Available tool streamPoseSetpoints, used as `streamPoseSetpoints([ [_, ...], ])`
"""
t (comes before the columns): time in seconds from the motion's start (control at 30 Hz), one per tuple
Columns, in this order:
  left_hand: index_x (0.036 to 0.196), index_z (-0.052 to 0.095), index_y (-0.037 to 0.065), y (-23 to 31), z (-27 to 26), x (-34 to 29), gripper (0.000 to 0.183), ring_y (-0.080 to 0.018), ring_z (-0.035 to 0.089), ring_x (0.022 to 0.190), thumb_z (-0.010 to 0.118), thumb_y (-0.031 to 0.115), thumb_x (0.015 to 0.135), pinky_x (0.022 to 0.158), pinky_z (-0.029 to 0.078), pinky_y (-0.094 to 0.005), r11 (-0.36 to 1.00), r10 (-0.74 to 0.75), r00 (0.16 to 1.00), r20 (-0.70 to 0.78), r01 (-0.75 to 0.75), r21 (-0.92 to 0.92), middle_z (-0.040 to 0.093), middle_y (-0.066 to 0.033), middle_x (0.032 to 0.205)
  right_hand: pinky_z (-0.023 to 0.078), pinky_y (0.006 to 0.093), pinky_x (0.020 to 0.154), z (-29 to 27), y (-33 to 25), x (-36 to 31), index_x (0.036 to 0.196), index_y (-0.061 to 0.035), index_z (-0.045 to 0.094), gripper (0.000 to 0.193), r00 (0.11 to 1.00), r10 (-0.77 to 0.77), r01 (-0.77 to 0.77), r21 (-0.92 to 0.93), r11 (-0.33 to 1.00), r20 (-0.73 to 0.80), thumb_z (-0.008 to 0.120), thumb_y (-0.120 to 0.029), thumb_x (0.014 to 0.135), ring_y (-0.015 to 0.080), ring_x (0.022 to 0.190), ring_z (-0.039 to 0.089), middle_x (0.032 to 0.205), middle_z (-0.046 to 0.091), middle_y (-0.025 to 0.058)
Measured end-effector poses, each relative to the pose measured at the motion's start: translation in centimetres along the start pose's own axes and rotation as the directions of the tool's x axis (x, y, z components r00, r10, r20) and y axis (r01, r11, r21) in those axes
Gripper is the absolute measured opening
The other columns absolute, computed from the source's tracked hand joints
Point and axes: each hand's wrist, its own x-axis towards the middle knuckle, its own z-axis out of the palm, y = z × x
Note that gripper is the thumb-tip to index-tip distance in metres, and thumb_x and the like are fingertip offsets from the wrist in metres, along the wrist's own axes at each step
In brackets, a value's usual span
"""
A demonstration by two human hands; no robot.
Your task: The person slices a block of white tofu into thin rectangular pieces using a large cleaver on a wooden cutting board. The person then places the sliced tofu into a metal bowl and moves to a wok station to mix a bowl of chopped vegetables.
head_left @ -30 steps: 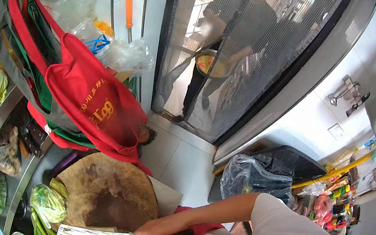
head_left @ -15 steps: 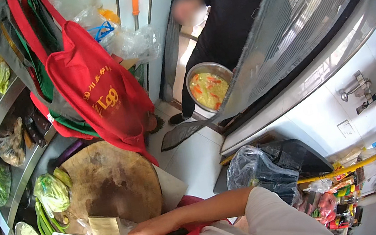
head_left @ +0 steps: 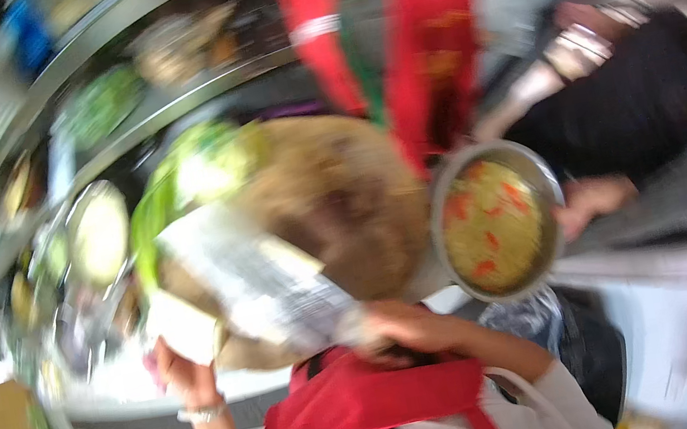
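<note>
One round wooden chopping block [head_left: 333, 152] fills the middle of my remote view, and I place everything else from it. A red cloth bag [head_left: 433, 42] hangs beyond its upper right edge; the wearer's red apron [head_left: 368, 408] lies below. Right of the block, a co-worker's hand [head_left: 594, 202] supports a deep metal pot [head_left: 547, 188] of yellow-green shreds and orange-red pieces; whether pot and block touch, I cannot tell.

Over the block's lower left part slants a broad cleaver [head_left: 235, 275], its handle end toward the apron. At the upper left edge sits a pale leafy vegetable [head_left: 210, 160], with green stalks [head_left: 146, 231] running down beside it. Further left of the block stands a smaller metal bowl [head_left: 73, 244] of pale shreds.

Below the block, the right hand [head_left: 405, 329] has its fingers wrapped around the cleaver's handle. At the lower left rim, the left hand [head_left: 188, 375] meets a flat pale slab [head_left: 184, 325]; blur hides whether those fingers pinch it or merely lie against it.

From here I judge two risks. A careless turn of the right wrist could bring the blade onto the left hand, or knock the nearby pot and spill it over the block. My smeared view would make either harder to catch.
</note>
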Motion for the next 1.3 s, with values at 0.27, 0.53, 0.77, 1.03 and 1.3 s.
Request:
streamPoseSetpoints([
  [0.27,0.108,0.053,0.002,3.0,-3.0,-3.3,0.021,-0.0189,0.060,0.094,0.045,0.011,0.091,0.083,0.049,-0.0360,0.952,0.116,0.922,-0.369,0.003,0.306,0.060,-0.0076,0.104,0.037,0.0265,0.039,3.4,0.0,-4.6,0.096,-0.0002,0.050,0.054,0.927,0.199,-0.042,0.440,0.897,-0.318,0.035,-0.052,0.088,0.0147,0.043,0.046,0.063,0.053,0.0068],
  [0.53,0.102,0.057,0.001,1.2,-5.5,-0.9,0.020,-0.0145,0.061,0.080,0.051,0.014,0.090,0.072,0.051,-0.0284,0.836,0.114,0.901,-0.419,0.141,0.531,0.062,-0.0051,0.092,0.035,0.0269,0.038,3.6,-1.8,-0.9,0.088,-0.0010,0.050,0.054,0.625,0.317,-0.060,0.360,0.931,-0.713,0.030,-0.051,0.088,0.0165,0.041,0.044,0.054,0.049,0.0083],
  [0.77,0.100,0.052,-0.004,2.1,-7.2,-0.1,0.030,-0.0247,0.053,0.076,0.066,0.012,0.079,0.064,0.043,-0.0339,-0.272,0.497,0.867,0.033,0.119,0.955,0.055,-0.0158,0.086,0.036,0.0273,0.037,0.7,-1.6,-2.7,0.080,-0.0012,0.049,0.058,0.894,0.123,-0.013,0.249,0.968,-0.431,0.025,-0.053,0.090,0.0153,0.038,0.044,0.051,0.047,0.0071],
  [1.03,0.125,0.041,-0.005,-5.8,8.8,-0.3,0.058,-0.0418,0.043,0.116,0.064,0.006,0.072,0.099,0.034,-0.0459,-0.446,0.106,0.785,0.611,-0.511,0.734,0.044,-0.0242,0.126,0.041,0.0297,0.053,-0.2,-0.7,-3.1,0.104,-0.0039,0.047,0.032,0.869,0.009,-0.120,-0.193,0.974,-0.495,0.038,-0.033,0.094,0.0174,0.057,0.051,0.069,0.054,0.0078],
  [1.3,0.133,0.026,-0.009,-12.2,8.7,4.0,0.091,-0.0394,0.041,0.116,0.073,0.035,0.068,0.100,0.032,-0.0449,-0.549,-0.141,0.880,0.454,-0.451,0.703,0.042,-0.0262,0.127,0.045,0.0415,0.075,0.4,0.9,-3.6,0.120,-0.0042,0.042,0.039,0.867,-0.105,-0.151,-0.456,0.877,-0.488,0.041,-0.032,0.093,0.0390,0.084,0.059,0.089,0.059,0.0237],
])
